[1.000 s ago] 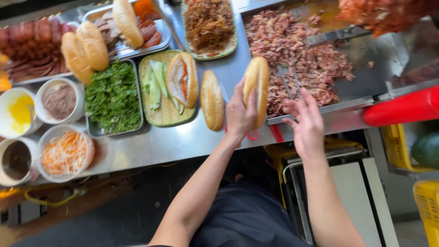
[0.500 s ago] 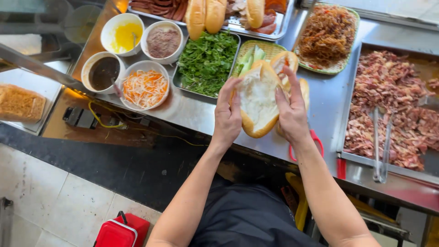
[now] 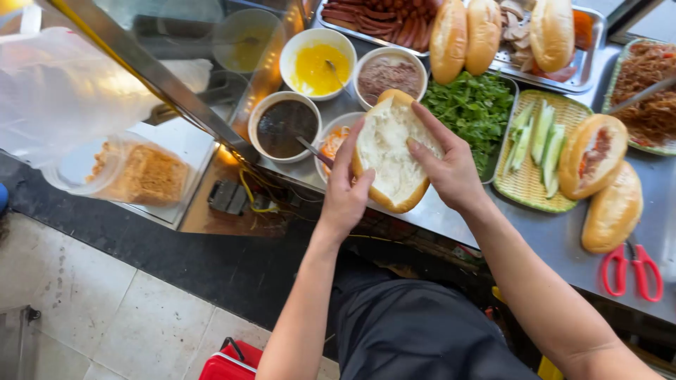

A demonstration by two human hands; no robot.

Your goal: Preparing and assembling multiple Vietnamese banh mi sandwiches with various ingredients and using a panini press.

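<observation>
My left hand [image 3: 346,188] and right hand [image 3: 451,169] meet mid-frame, fingers curled in a grip. Both forearms stretch up from the bottom edge.

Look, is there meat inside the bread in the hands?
No, the split bread roll held open by both hands shows only white crumb inside.

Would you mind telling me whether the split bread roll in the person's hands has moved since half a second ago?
Yes. The split roll was over the cucumber tray and now sits left of the herb tray, beside the dark sauce bowl.
</observation>
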